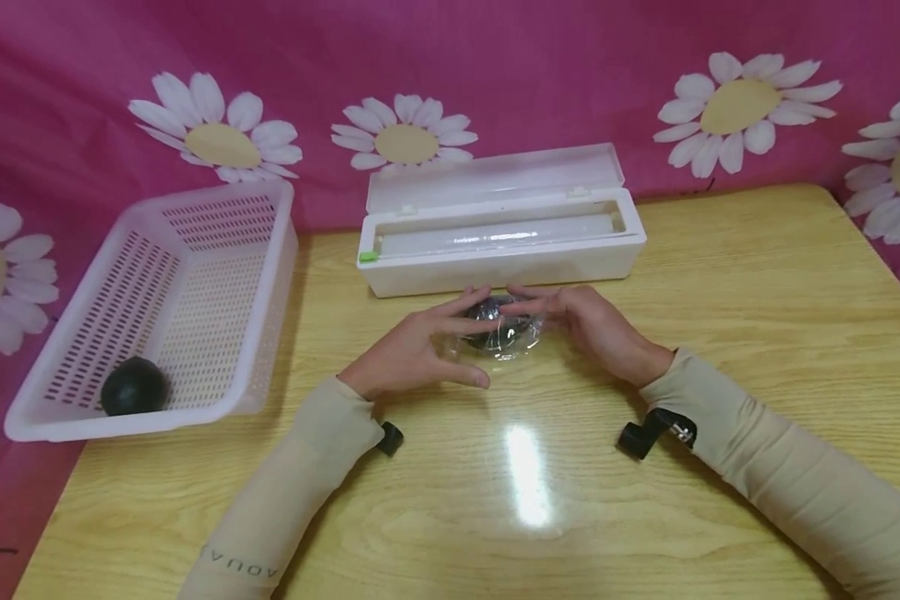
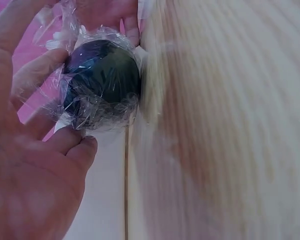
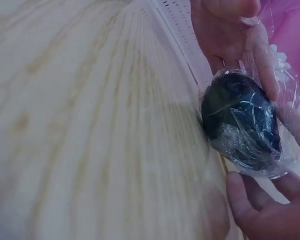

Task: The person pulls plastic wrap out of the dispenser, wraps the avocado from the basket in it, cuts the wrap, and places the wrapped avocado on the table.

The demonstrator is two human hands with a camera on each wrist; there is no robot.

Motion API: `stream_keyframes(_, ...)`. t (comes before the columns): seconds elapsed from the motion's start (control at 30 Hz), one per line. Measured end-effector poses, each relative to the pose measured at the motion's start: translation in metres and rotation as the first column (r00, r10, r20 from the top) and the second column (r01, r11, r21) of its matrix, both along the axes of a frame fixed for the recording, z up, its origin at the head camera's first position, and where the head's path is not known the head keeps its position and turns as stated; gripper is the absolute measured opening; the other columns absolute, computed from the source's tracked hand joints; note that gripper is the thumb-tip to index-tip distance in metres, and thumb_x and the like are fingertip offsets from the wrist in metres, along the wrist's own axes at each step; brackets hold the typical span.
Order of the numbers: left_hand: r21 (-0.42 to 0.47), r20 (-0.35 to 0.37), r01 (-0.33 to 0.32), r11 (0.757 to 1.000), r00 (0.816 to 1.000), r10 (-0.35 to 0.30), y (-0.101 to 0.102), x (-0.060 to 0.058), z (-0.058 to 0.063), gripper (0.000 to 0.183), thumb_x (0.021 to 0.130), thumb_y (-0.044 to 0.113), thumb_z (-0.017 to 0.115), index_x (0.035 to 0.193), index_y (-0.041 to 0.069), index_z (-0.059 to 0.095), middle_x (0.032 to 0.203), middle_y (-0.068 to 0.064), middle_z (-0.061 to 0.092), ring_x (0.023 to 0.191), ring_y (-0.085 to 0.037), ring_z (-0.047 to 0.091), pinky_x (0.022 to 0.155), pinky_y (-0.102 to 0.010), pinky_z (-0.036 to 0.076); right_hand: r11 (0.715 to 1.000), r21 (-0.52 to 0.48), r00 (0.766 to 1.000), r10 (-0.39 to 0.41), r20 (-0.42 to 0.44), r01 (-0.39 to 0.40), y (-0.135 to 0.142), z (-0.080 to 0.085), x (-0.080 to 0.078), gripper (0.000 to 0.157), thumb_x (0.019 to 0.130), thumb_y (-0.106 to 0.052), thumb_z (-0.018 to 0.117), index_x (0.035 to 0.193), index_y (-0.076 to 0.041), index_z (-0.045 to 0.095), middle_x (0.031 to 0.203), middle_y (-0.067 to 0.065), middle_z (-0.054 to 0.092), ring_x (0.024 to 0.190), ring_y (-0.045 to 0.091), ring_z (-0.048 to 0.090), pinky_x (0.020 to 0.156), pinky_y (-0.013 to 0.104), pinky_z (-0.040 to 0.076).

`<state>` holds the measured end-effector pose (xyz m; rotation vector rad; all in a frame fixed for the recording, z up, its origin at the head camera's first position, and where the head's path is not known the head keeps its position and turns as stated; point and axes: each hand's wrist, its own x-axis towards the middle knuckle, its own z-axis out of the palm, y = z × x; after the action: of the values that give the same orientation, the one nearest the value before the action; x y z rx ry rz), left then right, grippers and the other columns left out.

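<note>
A dark green, avocado-like fruit [image 1: 487,340] [image 2: 107,75] [image 3: 235,112] sits on the table, loosely covered in crinkled clear cling film [image 1: 527,337] [image 2: 102,117]. From its left side my left hand [image 1: 420,354] reaches over it, fingers mostly straight and touching the film, thumb held apart near the tabletop. On the opposite side, my right hand [image 1: 600,329] has fingers extended across the top of the wrapped fruit. Loose film stands out between the hands in both wrist views. The fruit's underside is hidden.
Behind the hands stands a white cling film box [image 1: 502,267], lid raised, a film roll [image 1: 495,236] inside and a green slider [image 1: 368,257] at its left end. At left, a white perforated basket [image 1: 258,333] holds another dark green round fruit [image 1: 135,387]. A flowered pink cloth [image 1: 555,67] hangs behind.
</note>
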<state>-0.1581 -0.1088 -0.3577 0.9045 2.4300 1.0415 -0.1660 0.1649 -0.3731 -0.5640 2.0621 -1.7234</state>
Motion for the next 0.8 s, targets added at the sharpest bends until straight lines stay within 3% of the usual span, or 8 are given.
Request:
stream_keyframes(0.07, 0.006, 0.005, -0.003, 1.0, 1.0, 0.003, 0.0002, -0.0001, -0.0009, 0.07, 0.084, 0.043, 0.085, 0.147, 0.033, 0.057, 0.173, 0.015, 0.022, 0.162, -0.01, 0.016, 0.131, -0.048, 0.025, 0.998, 0.044, 0.998, -0.044, -0.036, 0.046, 0.001, 0.0007, -0.0002, 0.052, 0.104, -0.02, 0.028, 0.141, -0.011, 0.064, 0.164, 0.005, 0.045, 0.158, 0.026, 0.032, 0.131, 0.053, 0.014)
stream_keyframes(0.13, 0.006, 0.007, -0.009, 1.0, 1.0, 0.009, -0.0001, 0.0002, -0.0008, 0.069, 0.083, 0.042, 0.086, 0.145, 0.033, 0.059, 0.172, 0.015, 0.024, 0.162, -0.011, 0.017, 0.13, -0.048, 0.027, 0.99, 0.077, 0.992, -0.111, -0.056, 0.116, 0.0024, 0.0026, -0.0012, 0.045, 0.107, -0.022, 0.035, 0.14, -0.014, 0.066, 0.159, 0.002, 0.053, 0.152, 0.022, 0.042, 0.129, 0.049, 0.023)
stream_keyframes(0.27, 0.005, 0.001, -0.013, 1.0, 1.0, 0.013, -0.0014, 0.0002, -0.0006, 0.07, 0.079, 0.041, 0.088, 0.144, 0.031, 0.061, 0.172, 0.014, 0.027, 0.162, -0.011, 0.018, 0.13, -0.047, 0.028, 0.965, 0.148, 0.975, -0.21, -0.07, 0.218, 0.0065, 0.0059, -0.0038, 0.032, 0.103, -0.025, 0.059, 0.131, -0.014, 0.069, 0.134, 0.005, 0.067, 0.122, 0.018, 0.06, 0.108, 0.038, 0.043)
stream_keyframes(0.4, 0.03, -0.003, -0.018, 0.999, 1.0, 0.018, -0.0025, -0.0004, -0.0023, 0.069, 0.079, 0.037, 0.089, 0.142, 0.028, 0.063, 0.171, 0.01, 0.031, 0.162, -0.012, 0.02, 0.13, -0.046, 0.029, 0.966, 0.187, 0.982, -0.165, -0.089, 0.179, 0.0075, 0.0055, -0.0056, 0.021, 0.093, -0.015, 0.073, 0.112, -0.007, 0.068, 0.105, 0.008, 0.067, 0.095, 0.018, 0.062, 0.085, 0.029, 0.05)
stream_keyframes(0.53, 0.049, -0.001, -0.027, 0.998, 1.0, 0.027, -0.0018, -0.001, -0.0031, 0.064, 0.081, 0.036, 0.088, 0.141, 0.027, 0.064, 0.171, 0.009, 0.033, 0.162, -0.013, 0.022, 0.129, -0.044, 0.031, 0.972, 0.189, 0.985, -0.115, -0.125, 0.138, 0.0068, 0.0023, -0.0063, 0.011, 0.09, -0.009, 0.077, 0.099, -0.005, 0.07, 0.093, 0.005, 0.07, 0.086, 0.017, 0.064, 0.076, 0.025, 0.054)
stream_keyframes(0.67, 0.04, 0.007, -0.029, 0.999, 1.0, 0.029, -0.0011, -0.0013, -0.002, 0.063, 0.083, 0.036, 0.087, 0.141, 0.028, 0.064, 0.171, 0.01, 0.032, 0.161, -0.012, 0.023, 0.124, -0.041, 0.038, 0.959, 0.225, 0.968, -0.119, -0.222, 0.17, 0.0053, 0.0, -0.0071, 0.016, 0.088, -0.009, 0.081, 0.096, -0.006, 0.068, 0.092, 0.006, 0.069, 0.084, 0.016, 0.063, 0.074, 0.023, 0.053)
stream_keyframes(0.8, 0.032, 0.023, -0.029, 0.999, 0.999, 0.028, -0.0014, -0.0022, -0.0001, 0.059, 0.084, 0.036, 0.086, 0.139, 0.03, 0.066, 0.17, 0.011, 0.033, 0.161, -0.012, 0.025, 0.114, -0.04, 0.046, 0.95, 0.257, 0.944, -0.092, -0.317, 0.178, 0.0039, -0.0003, -0.0087, 0.036, 0.085, -0.009, 0.083, 0.115, -0.006, 0.062, 0.112, 0.011, 0.066, 0.098, 0.023, 0.068, 0.085, 0.031, 0.058)
